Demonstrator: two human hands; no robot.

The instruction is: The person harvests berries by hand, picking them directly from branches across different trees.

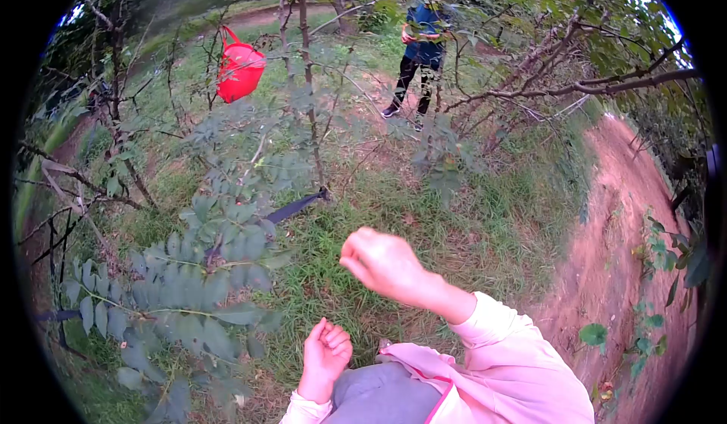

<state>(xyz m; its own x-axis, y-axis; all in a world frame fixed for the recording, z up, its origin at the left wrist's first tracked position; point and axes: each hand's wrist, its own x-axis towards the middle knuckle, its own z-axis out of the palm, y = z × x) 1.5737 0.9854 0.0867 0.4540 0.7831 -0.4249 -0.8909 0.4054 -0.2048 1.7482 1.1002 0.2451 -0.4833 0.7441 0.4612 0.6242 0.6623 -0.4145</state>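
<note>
My right hand (384,263) is held out above the grass, curled into a fist with its back towards me. Slight motion blur softens it, and whatever the fingers may hold is hidden. Lower down, close to my body, my left hand (327,354) is turned partly palm up with its fingers curled in. Nothing can be made out inside it. Nearest to both hands, on the left, is a leafy green branch (201,310); neither hand visibly touches it. Beyond my right hand a dark strap (294,209) is tied at a thin trunk (309,91).
A red bag (241,72) hangs among the branches at the upper left. Further off stands a person in a blue top (424,26), hands together. A thick bare branch (583,87) reaches in from the right above a dirt path (606,219).
</note>
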